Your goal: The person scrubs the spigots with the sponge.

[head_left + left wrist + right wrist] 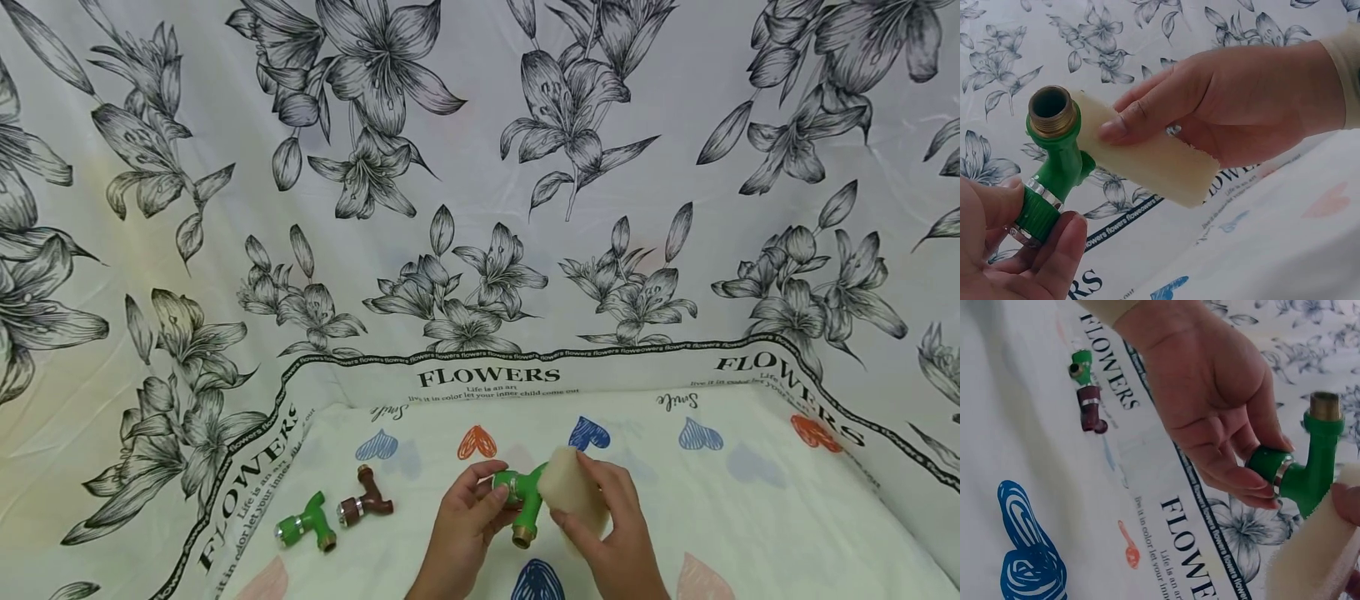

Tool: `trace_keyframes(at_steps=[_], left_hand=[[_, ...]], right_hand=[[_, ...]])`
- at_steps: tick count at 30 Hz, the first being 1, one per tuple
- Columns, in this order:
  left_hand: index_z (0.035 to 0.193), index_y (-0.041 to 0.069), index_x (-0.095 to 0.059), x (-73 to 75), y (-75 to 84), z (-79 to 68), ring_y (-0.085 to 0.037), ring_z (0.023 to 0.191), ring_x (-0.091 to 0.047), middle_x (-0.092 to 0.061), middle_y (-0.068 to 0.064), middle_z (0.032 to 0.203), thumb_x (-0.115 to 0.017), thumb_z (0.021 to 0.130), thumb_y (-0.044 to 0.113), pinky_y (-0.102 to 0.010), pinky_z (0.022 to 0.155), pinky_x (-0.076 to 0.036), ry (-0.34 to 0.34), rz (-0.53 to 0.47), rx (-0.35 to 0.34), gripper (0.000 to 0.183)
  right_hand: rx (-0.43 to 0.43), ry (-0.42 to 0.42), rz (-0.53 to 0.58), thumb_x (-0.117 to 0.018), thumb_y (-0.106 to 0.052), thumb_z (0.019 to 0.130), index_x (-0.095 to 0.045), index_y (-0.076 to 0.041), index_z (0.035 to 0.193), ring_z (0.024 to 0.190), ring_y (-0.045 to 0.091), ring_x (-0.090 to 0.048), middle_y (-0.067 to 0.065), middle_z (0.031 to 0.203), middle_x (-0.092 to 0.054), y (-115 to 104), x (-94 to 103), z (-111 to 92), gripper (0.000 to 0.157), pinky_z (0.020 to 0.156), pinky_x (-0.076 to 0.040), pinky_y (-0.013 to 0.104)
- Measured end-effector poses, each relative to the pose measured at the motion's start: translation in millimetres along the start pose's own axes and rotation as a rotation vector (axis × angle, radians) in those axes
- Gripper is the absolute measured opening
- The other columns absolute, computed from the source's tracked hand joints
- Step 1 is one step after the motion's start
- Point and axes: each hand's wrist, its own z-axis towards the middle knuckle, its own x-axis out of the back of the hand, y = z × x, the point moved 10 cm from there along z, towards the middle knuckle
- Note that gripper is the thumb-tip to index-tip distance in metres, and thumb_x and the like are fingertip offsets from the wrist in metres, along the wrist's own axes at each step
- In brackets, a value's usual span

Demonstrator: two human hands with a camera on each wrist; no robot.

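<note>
My left hand (467, 515) pinches a green tap (529, 500) by its ribbed round knob, which has silver bands. The tap's threaded brass inlet (1052, 112) points away from the knob end, toward the viewer in the head view. In my right hand (621, 525) is a cream-coloured sponge block (566, 492), gripped between thumb and fingers. The sponge (1310, 556) lies against the green tap's spout side, covering part of it. Both things are held above the cloth.
A second green tap (307, 522) and a brown tap (366, 500) lie side by side on the heart-printed cloth (787, 533) to the left. Behind rises a white curtain (480, 183) printed with black flowers.
</note>
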Motion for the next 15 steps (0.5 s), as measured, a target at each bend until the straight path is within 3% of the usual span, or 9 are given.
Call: trace_keyframes(at_steps=[3, 6, 11, 15], left_hand=[[0.138, -0.001, -0.059, -1.6, -1.8, -0.4, -0.027, 0.106, -0.074, -0.07, -0.018, 0.121, -0.066, 0.109, 0.002, -0.042, 0.096, -0.062, -0.01, -0.036, 0.007, 0.03], [0.136, -0.003, -0.059, -1.4, -3.0, 0.3, -0.029, 0.113, -0.073, -0.068, -0.021, 0.13, -0.066, 0.108, -0.001, -0.044, 0.099, -0.06, -0.01, -0.061, 0.009, 0.029], [0.136, -0.004, -0.059, 5.0, -5.1, 2.9, -0.032, 0.118, -0.072, -0.067, -0.022, 0.135, -0.068, 0.106, -0.003, -0.045, 0.101, -0.059, 0.039, -0.063, 0.032, 0.031], [0.139, -0.004, -0.059, 11.4, -7.7, 4.4, -0.03, 0.117, -0.071, -0.068, -0.019, 0.132, -0.069, 0.106, -0.003, -0.044, 0.101, -0.059, 0.086, -0.043, 0.051, 0.034]], right_hand=[[-0.052, -0.013, 0.037, -0.091, -0.018, 0.092, -0.059, -0.027, 0.156, 0.119, 0.013, -0.054, -0.006, 0.14, -0.057, 7, 0.6, 1, 0.073, 0.094, -0.056, 0.036], [-0.075, -0.055, 0.07, -0.09, -0.021, 0.094, -0.058, -0.028, 0.157, 0.12, 0.016, -0.055, -0.005, 0.141, -0.056, 11, -3.1, 1, 0.071, 0.094, -0.055, 0.038], [-0.087, -0.103, 0.114, -0.092, -0.021, 0.091, -0.059, -0.03, 0.154, 0.122, 0.018, -0.055, -0.008, 0.141, -0.056, 12, -9.0, -2, 0.072, 0.092, -0.056, 0.041], [-0.085, -0.164, 0.202, -0.09, -0.017, 0.093, -0.06, -0.028, 0.155, 0.123, 0.018, -0.056, -0.004, 0.14, -0.057, 7, -18.7, -5, 0.07, 0.095, -0.058, 0.037]])
